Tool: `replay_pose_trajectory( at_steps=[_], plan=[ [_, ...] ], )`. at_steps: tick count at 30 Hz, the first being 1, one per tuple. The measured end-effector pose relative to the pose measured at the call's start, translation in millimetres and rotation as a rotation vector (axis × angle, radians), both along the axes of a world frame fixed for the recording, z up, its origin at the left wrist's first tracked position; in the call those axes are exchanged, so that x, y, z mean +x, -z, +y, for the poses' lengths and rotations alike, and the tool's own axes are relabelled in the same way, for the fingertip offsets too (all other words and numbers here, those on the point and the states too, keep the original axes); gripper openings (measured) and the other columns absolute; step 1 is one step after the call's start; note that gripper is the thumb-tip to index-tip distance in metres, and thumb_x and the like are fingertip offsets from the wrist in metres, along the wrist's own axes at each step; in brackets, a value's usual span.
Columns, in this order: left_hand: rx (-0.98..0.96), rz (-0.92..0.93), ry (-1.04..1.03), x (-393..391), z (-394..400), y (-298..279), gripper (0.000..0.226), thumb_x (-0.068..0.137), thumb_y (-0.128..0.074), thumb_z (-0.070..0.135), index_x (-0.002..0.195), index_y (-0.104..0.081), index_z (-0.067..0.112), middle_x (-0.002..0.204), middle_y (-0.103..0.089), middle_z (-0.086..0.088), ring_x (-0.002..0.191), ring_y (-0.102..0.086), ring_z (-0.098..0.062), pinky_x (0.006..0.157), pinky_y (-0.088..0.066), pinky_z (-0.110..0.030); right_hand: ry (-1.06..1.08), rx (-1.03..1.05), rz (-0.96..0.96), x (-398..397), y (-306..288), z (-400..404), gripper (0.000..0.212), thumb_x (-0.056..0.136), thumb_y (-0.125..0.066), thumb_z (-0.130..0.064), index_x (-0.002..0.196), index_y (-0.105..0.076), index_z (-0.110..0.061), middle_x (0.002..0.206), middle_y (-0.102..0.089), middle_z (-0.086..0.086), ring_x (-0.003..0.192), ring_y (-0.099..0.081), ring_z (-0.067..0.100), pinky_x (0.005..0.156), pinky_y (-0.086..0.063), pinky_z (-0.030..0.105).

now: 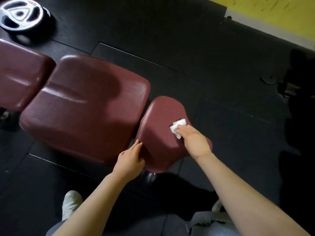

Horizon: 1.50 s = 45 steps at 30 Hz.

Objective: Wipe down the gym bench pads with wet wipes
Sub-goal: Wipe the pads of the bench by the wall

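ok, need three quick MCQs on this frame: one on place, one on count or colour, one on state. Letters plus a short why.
1. Where is the wet wipe?
A. on the floor
B. on the small end pad
C. on the weight plate

2. How many maroon pads show?
A. one
B. two
C. three

3. What is the left hand doing?
A. resting fingers on the small pad's near edge
B. lifting the plate
C. holding a second wipe

Answers:
1 B, the right hand presses the wipe onto that pad.
2 C, the small pad, the large middle pad and a far pad.
3 A, its straight fingers lie at the pad's edge and hold nothing.
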<state>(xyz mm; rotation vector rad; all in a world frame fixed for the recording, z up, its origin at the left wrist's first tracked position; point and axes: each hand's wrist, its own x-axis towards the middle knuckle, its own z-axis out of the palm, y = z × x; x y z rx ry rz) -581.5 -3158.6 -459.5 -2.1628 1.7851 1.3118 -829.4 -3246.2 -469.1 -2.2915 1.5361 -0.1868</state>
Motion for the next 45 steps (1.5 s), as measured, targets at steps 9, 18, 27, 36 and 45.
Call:
replay_pose_trajectory(
  at_steps=[9,18,27,36,45],
  plan=[
    [-0.010,-0.015,-0.011,-4,1,1,0.068,0.091,-0.054,0.021,0.155,-0.031,0.021,0.165,-0.020,0.004,0.123,-0.056,-0.027,0.110,-0.036,-0.039,0.624,-0.044,-0.045,-53,0,63,0.037,0.080,-0.054,0.017,0.100,-0.075,-0.006,0.104,-0.073,0.010,0.095,-0.069,0.037,0.075,-0.055,0.032],
    [-0.040,0.056,-0.064,-2,6,1,0.073,0.085,-0.054,0.013,0.154,-0.033,0.027,0.164,-0.021,0.010,0.124,-0.056,-0.024,0.100,-0.045,-0.040,0.006,0.272,-0.117,131,8,10,0.034,0.092,-0.041,-0.013,0.115,-0.066,-0.012,0.124,-0.063,0.009,0.116,-0.056,0.027,0.100,-0.042,0.037],
    [-0.049,0.071,-0.075,-2,9,3,0.071,0.087,-0.057,0.012,0.153,-0.035,0.020,0.164,-0.023,0.005,0.140,-0.043,-0.024,0.114,-0.033,-0.039,0.479,-0.059,-0.007,-60,5,76,0.050,0.078,-0.053,0.014,0.112,-0.072,-0.017,0.122,-0.068,0.000,0.112,-0.062,0.027,0.091,-0.050,0.034],
    [-0.091,0.106,-0.131,-2,13,9,0.070,0.084,-0.055,0.007,0.151,-0.040,0.023,0.161,-0.031,0.008,0.137,-0.046,-0.022,0.108,-0.040,-0.036,0.141,0.085,-0.160,102,15,33,0.032,0.092,-0.039,-0.033,0.114,-0.063,-0.029,0.121,-0.062,-0.013,0.105,-0.052,-0.001,0.095,-0.037,0.018],
    [-0.021,0.182,-0.193,13,29,19,0.071,0.089,-0.054,0.008,0.155,-0.032,0.023,0.164,-0.022,0.008,0.137,-0.041,-0.008,0.099,-0.032,-0.018,-0.011,-0.061,-0.038,11,9,50,0.041,0.082,-0.035,-0.024,0.115,-0.059,-0.032,0.111,-0.068,-0.005,0.098,-0.060,0.020,0.087,-0.050,0.027]
  ],
)
